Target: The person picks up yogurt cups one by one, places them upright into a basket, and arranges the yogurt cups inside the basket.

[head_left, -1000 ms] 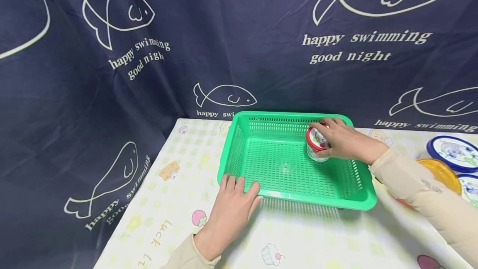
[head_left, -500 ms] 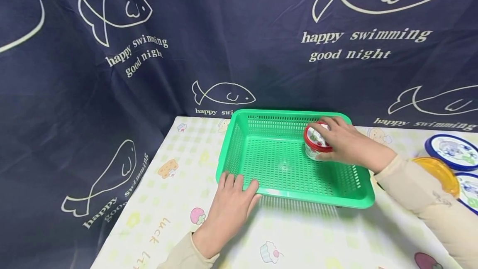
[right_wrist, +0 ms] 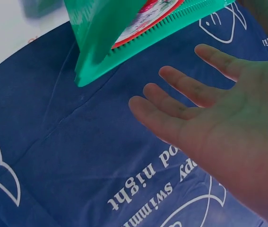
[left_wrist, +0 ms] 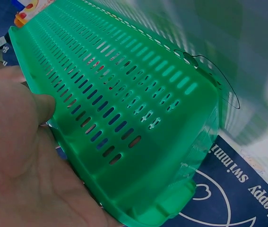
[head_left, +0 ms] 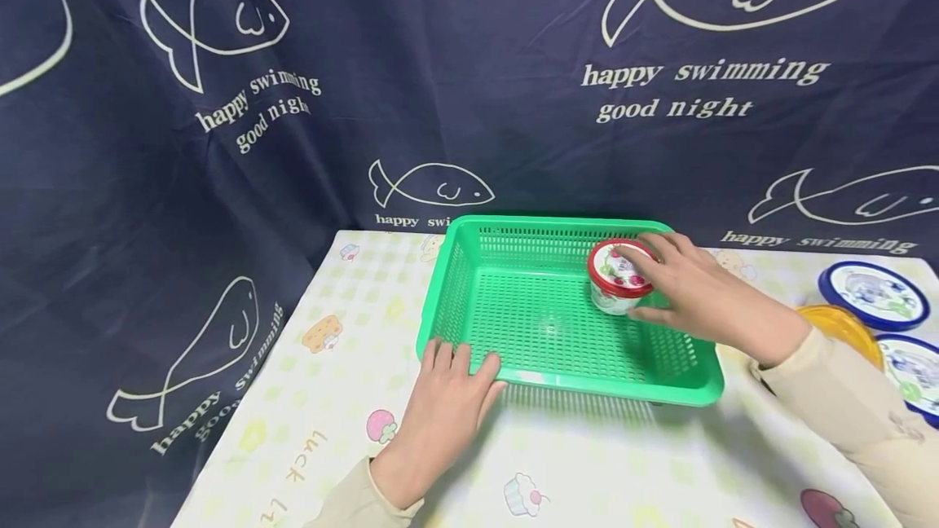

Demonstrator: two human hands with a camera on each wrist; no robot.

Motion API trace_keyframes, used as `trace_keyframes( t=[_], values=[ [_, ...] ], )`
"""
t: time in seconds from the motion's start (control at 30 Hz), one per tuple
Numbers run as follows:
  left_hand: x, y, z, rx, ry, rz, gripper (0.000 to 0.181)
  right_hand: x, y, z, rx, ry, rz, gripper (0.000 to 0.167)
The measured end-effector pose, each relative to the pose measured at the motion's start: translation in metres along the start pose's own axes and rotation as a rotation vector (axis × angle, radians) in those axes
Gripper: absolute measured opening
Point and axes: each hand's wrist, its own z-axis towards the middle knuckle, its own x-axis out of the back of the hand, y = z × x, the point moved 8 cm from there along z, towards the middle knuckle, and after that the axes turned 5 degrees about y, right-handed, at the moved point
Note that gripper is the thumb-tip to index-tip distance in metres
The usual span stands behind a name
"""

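A green basket (head_left: 587, 389) rests on the table, with a red-rimmed tub (head_left: 612, 300) upright inside at its right. My left hand (head_left: 438, 414) grips the basket's near-left rim; in the left wrist view its thumb lies against the perforated wall (left_wrist: 148, 175), beside the palm (left_wrist: 25, 156). Over the basket's right side, my right hand (head_left: 704, 292) is spread beside the tub, index finger over the lid. From the right wrist, that hand (right_wrist: 219, 123) shows extended, parted fingers holding nothing, with part of the tub's lid (right_wrist: 148, 19) beyond the basket edge.
Right of the basket stand two blue-rimmed lidded tubs (head_left: 873, 294) and a yellow-orange one (head_left: 844, 328), partly behind the right sleeve. A patterned cloth (head_left: 330, 406) covers the table, and a dark blue fish-print curtain (head_left: 513, 63) hangs behind and at left.
My right hand has let go of the red-rimmed tub and drawn slightly right, its fingers spreading. The tub's lid is more exposed. My left hand still holds the rim.
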Motion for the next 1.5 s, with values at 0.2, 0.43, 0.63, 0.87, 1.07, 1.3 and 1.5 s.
trace_keyframes(
  t=[0.2, 0.43, 0.63, 0.87, 1.07, 1.3, 1.5],
  values=[
    [0.003, -0.001, 0.0, 0.003, 0.008, -0.028, 0.03, 0.005, 0.001, -0.009, 0.023, 0.031, -0.032, 0.089],
    [0.003, 0.0, 0.001, 0.007, 0.01, -0.04, 0.034, 0.013, 0.004, -0.021, 0.02, 0.106, -0.054, 0.086],
    [0.002, -0.001, 0.0, 0.012, 0.013, -0.047, 0.036, 0.014, 0.007, -0.028, 0.004, 0.13, -0.046, 0.084],
    [0.003, 0.0, 0.001, 0.008, 0.027, -0.055, 0.032, 0.018, 0.01, -0.04, -0.039, 0.155, -0.031, 0.085],
    [0.003, 0.0, 0.001, 0.007, 0.012, -0.055, 0.03, 0.022, 0.016, -0.052, -0.102, 0.165, -0.011, 0.081],
    [0.005, 0.001, 0.001, 0.008, 0.033, -0.054, 0.032, 0.028, 0.018, -0.066, -0.162, 0.17, -0.003, 0.079],
    [0.007, 0.001, 0.002, -0.003, 0.057, -0.033, 0.031, 0.032, 0.025, -0.083, -0.243, 0.202, 0.036, 0.079]
  ],
)
